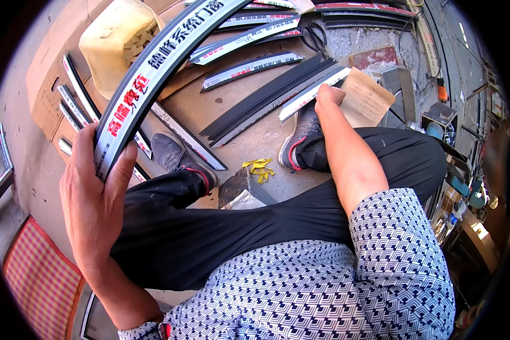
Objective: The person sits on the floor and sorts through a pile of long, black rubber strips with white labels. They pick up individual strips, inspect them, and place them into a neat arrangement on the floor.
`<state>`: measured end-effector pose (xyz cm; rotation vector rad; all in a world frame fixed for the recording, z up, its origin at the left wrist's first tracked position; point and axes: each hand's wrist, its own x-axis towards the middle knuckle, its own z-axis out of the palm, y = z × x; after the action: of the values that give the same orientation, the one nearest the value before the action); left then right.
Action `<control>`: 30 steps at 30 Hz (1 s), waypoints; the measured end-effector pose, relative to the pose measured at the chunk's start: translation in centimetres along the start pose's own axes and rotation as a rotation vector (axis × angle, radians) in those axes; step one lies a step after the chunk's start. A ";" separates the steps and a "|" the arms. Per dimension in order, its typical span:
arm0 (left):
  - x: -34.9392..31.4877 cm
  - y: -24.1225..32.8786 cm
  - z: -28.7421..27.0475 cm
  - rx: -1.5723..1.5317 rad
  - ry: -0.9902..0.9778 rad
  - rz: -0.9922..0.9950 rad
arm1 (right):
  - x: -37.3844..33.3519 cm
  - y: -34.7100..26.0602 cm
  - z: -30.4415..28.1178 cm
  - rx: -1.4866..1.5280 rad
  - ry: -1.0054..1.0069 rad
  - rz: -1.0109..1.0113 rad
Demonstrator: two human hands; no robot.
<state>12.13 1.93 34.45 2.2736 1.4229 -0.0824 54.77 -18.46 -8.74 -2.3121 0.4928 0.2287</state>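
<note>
Raised at the left, my left hand (99, 192) is wrapped round the lower end of a long curved window-frame profile (136, 93) with printed white film and a dark edge. The profile slants up past the top of the view. My right hand (330, 97) is closed at the edge of a brown paper sheet (369, 97) with handwriting; the fingertips are partly hidden. Directly beside that hand is a short white-filmed profile (306, 95); I cannot tell whether the hand touches it. Dark profiles (266, 96) lie stacked on the floor beyond my shoes.
More curved profiles (249, 71) lie at the back, others (76, 90) on flattened cardboard at left. A yellowish plastic tub (105, 62) stands there. Yellow scraps (259, 169) lie between my feet. Tools and cluttered parts (442, 116) line the right; a checked cushion (42, 272) is at lower left.
</note>
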 end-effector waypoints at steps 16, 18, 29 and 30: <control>-0.4 -0.2 -0.4 -0.040 0.016 -0.008 | -17.5 -4.5 3.9 0.400 -0.611 0.151; -0.2 0.0 -0.4 -0.024 0.010 -0.011 | -17.5 -4.1 4.5 0.450 -0.624 0.200; 0.0 -0.1 -0.3 0.029 -0.006 -0.014 | -18.1 -3.5 5.2 0.467 -0.697 0.274; 0.0 0.0 -0.4 0.034 -0.005 -0.022 | -18.4 -3.5 5.4 0.472 -0.703 0.276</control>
<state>12.03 2.06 34.80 2.2840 1.4544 -0.1206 39.39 -7.22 -4.71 -1.5625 0.4353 0.9141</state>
